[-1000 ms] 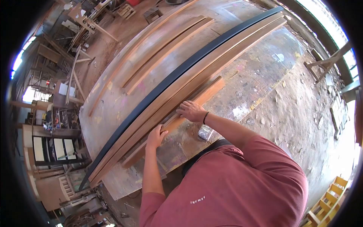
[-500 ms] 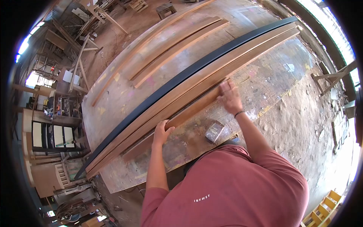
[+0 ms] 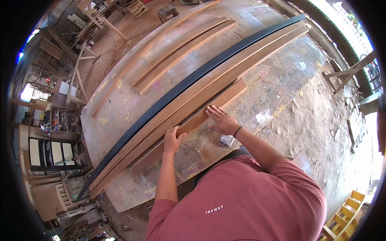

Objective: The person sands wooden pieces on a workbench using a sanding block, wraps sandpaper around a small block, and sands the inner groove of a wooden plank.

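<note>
Left hand (image 3: 172, 141) is curled over the short reddish-brown wooden plank (image 3: 194, 123) on the paint-spotted table's (image 3: 120, 197) near side, seemingly gripping it; right hand (image 3: 223, 122) is open, fingers resting on it. Looks like steadying to me, so shifting it calls for both hands.

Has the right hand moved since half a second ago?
Yes. Judged against the pale patch on the tabletop, the right hand has shifted away from it, back along the nearest board toward the left hand.
</note>
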{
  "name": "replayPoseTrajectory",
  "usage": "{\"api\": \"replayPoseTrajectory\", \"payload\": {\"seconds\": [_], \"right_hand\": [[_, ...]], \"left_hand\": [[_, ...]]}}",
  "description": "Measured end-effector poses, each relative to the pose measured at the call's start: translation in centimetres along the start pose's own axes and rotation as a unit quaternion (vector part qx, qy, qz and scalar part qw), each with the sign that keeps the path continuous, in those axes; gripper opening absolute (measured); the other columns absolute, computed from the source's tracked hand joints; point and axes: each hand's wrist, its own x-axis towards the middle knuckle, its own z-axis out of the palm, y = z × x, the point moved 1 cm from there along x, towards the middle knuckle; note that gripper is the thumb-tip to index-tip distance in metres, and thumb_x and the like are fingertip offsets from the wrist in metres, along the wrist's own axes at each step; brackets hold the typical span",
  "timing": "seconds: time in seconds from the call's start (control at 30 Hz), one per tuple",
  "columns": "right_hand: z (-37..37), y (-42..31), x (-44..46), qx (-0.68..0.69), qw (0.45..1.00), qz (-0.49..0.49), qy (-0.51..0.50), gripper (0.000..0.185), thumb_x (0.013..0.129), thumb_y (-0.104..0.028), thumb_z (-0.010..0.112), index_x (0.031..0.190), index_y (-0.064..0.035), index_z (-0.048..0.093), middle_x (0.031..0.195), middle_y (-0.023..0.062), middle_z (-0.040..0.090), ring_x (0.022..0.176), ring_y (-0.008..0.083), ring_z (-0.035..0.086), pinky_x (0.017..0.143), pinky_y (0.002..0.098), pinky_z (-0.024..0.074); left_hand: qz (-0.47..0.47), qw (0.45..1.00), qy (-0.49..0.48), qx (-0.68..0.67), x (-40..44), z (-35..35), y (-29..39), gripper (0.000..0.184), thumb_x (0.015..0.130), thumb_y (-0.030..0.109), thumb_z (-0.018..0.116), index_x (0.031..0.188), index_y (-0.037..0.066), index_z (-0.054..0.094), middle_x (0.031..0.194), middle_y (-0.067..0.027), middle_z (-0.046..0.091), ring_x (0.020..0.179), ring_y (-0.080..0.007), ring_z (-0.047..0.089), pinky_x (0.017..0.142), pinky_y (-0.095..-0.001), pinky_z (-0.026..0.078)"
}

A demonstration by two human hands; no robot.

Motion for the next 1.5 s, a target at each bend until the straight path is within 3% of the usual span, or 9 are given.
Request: {"api": "replayPoseTrajectory", "payload": {"seconds": [0.23,0.5,0.7,0.97,1.07,1.1,1.2,1.33,1.5], "right_hand": [[-2.5,10.8,-1.8,-0.053,0.955,0.267,0.114,0.085,0.113,-0.061,0.034,0.175,-0.0078,0.012,0.183,0.0106,0.012,0.169,0.03,0.01,0.137,0.0431,0.0107],[0.5,6.9,-1.9,0.088,0.934,0.277,0.207,0.097,0.109,-0.057,0.052,0.17,0.0077,0.013,0.178,0.0298,0.011,0.166,0.0391,0.016,0.135,0.0479,0.0186],[3.3,2.9,-1.6,0.128,0.93,0.264,0.219,0.095,0.11,-0.057,0.049,0.17,0.0075,0.013,0.179,0.0284,0.011,0.166,0.0432,0.013,0.135,0.0501,0.0166],[0.2,12.1,0.3,0.096,0.874,0.369,0.302,0.087,0.11,-0.055,0.051,0.168,0.0038,0.026,0.174,0.0308,0.026,0.162,0.0462,0.025,0.133,0.0498,0.0229],[-2.9,7.2,-1.8,0.083,0.875,0.447,0.164,0.088,0.105,-0.06,0.057,0.166,-0.0004,0.034,0.173,0.0288,0.029,0.159,0.0445,0.031,0.129,0.0511,0.0319],[-3.0,5.5,-2.8,0.033,0.888,0.439,0.132,0.095,0.101,-0.067,0.06,0.166,-0.0031,0.034,0.16,0.0319,0.048,0.146,0.0456,0.051,0.115,0.0529,0.0476],[-6.5,-2.8,-6.0,0.098,0.881,0.461,-0.034,0.099,0.1,-0.069,0.059,0.165,0.0003,0.032,0.135,0.0297,0.069,0.122,0.0431,0.07,0.101,0.0543,0.056],[-2.8,-6.1,-7.8,0.078,0.884,0.452,-0.095,0.108,0.097,-0.072,0.061,0.165,0.0044,0.029,0.116,0.0277,0.076,0.105,0.0425,0.076,0.091,0.0551,0.0596],[1.1,-5.8,-7.3,0.063,0.907,0.416,-0.019,0.116,0.09,-0.068,0.07,0.166,0.0056,0.023,0.121,0.0298,0.072,0.109,0.0452,0.074,0.094,0.0535,0.0593]], "left_hand": [[0.029,0.999,0.027,0.011,-0.3,0.4,-0.4,0.067,0.098,0.055,0.073,0.135,0.001,0.067,0.124,-0.022,0.069,0.119,-0.042,0.063,0.103,-0.0515,0.05],[0.026,0.998,0.053,0.031,-1.2,0.2,0.8,0.062,0.094,0.047,0.079,0.135,0.003,0.065,0.123,-0.0186,0.069,0.118,-0.0392,0.063,0.102,-0.0509,0.05],[0.036,0.996,0.066,0.048,-1.4,0.8,0.9,0.061,0.093,0.042,0.082,0.138,0.005,0.063,0.125,-0.017,0.068,0.118,-0.0378,0.062,0.102,-0.0511,0.048],[0.052,0.992,0.081,0.083,-2.0,1.3,0.7,0.064,0.091,0.041,0.084,0.141,0.007,0.061,0.124,-0.0146,0.066,0.118,-0.037,0.061,0.103,-0.0508,0.048],[0.071,0.99,0.067,0.104,-1.4,0.6,1.0,0.067,0.09,0.042,0.084,0.142,0.008,0.06,0.124,-0.0149,0.064,0.118,-0.0368,0.061,0.103,-0.0502,0.049],[0.08,0.989,0.071,0.099,-1.0,0.6,0.7,0.069,0.09,0.045,0.084,0.142,0.006,0.059,0.123,-0.0153,0.063,0.118,-0.037,0.061,0.103,-0.0495,0.049],[0.102,0.988,0.059,0.1,-1.0,0.7,0.2,0.074,0.09,0.049,0.083,0.142,0.002,0.058,0.123,-0.0162,0.063,0.118,-0.0376,0.061,0.103,-0.0483,0.05],[0.131,0.985,0.026,0.105,-1.5,1.0,-0.3,0.079,0.09,0.054,0.081,0.14,-0.002,0.057,0.125,-0.0169,0.063,0.118,-0.0381,0.061,0.103,-0.048,0.05],[0.148,0.984,0.009,0.096,-2.5,1.1,-1.0,0.079,0.09,0.056,0.079,0.141,0.0,0.058,0.126,-0.0166,0.063,0.118,-0.0367,0.061,0.103,-0.0492,0.049]]}}
